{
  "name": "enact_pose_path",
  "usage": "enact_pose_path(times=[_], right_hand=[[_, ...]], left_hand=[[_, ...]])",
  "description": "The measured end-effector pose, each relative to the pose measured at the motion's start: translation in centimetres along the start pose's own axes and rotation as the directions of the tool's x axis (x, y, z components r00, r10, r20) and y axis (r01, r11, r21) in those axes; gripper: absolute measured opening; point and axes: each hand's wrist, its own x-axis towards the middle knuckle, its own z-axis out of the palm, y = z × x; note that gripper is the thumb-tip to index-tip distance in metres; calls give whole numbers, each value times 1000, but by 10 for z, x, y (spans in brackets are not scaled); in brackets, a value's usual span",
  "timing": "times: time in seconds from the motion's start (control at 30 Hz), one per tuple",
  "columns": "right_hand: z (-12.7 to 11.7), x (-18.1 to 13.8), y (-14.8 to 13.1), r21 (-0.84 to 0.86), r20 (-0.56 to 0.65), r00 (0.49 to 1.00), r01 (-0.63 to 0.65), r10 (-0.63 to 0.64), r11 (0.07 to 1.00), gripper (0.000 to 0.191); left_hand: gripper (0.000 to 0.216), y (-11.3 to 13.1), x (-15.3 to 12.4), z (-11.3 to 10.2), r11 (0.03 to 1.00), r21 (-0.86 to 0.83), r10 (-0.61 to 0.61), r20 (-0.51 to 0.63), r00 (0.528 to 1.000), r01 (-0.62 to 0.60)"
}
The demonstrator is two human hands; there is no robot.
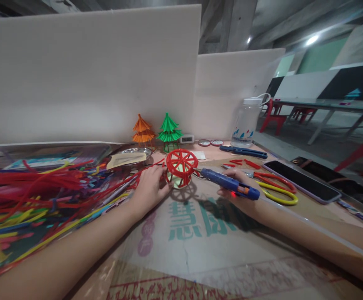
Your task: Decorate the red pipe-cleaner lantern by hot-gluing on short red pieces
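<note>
Red and openwork, the round frame stands before 2 small pagodas. Left of it, the left hand pinches its side, probably for steadiness; right of it, the right hand's fingers curl round the glue gun, apparently aiming the nozzle at the frame.

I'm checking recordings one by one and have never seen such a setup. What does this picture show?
There's no machine: these are a person's bare hands, filmed by one head-worn camera looking forward and down. The left hand touches a small red frame with a spoked top. The right hand holds a blue glue gun, its tip near the frame. Colourful strips lie to the left; scissors and a phone to the right. Behind stand orange and green tiered models and a bottle.
</note>
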Motion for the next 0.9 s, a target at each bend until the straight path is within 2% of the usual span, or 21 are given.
enact_pose_path(times=[0.2,0.43,0.6,0.9], right_hand=[[4,1,1,-20,-19,999,-28,28,999,28],[0,-2,2,-54,17,999,36,-35,998,25],[-2,-2,-2,-56,26,999,36,-35,998,25],[1,-6,8,-90,18,999,36,-35,995,26]], left_hand=[[25,0,0,1,1000,7,-2,-10,1000,2],[24,1,0,0,1000,6,-12,-7,1000,12],[24,0,-1,1,1000,10,-13,-17,1000,13],[24,0,0,1,1000,2,-4,-11,1000,4]])
